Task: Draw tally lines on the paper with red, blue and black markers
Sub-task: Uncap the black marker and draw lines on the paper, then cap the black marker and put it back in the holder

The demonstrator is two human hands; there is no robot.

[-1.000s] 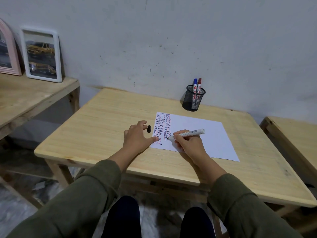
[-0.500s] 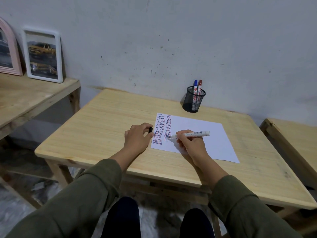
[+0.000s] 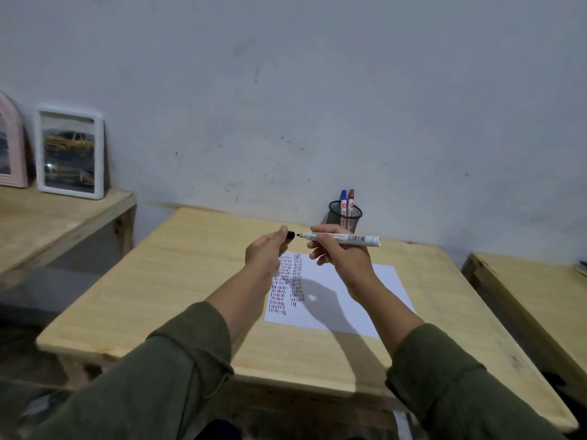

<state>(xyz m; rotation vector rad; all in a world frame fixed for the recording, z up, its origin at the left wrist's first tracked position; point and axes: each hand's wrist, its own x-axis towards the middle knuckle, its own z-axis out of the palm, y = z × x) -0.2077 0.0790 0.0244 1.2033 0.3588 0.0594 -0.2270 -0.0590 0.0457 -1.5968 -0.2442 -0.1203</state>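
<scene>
Your right hand (image 3: 341,258) grips the black marker (image 3: 341,238) mid-barrel, held level above the paper (image 3: 359,300). Your left hand (image 3: 266,254) pinches its cap (image 3: 290,235) just short of the tip, not touching. Marker judged light, stiff, smooth: hold the barrel and press the cap on straight. Count: one marker in hand, two (blue, red) in the cup (image 3: 345,215), one sheet on the surface (image 3: 197,290), two tally columns.
</scene>
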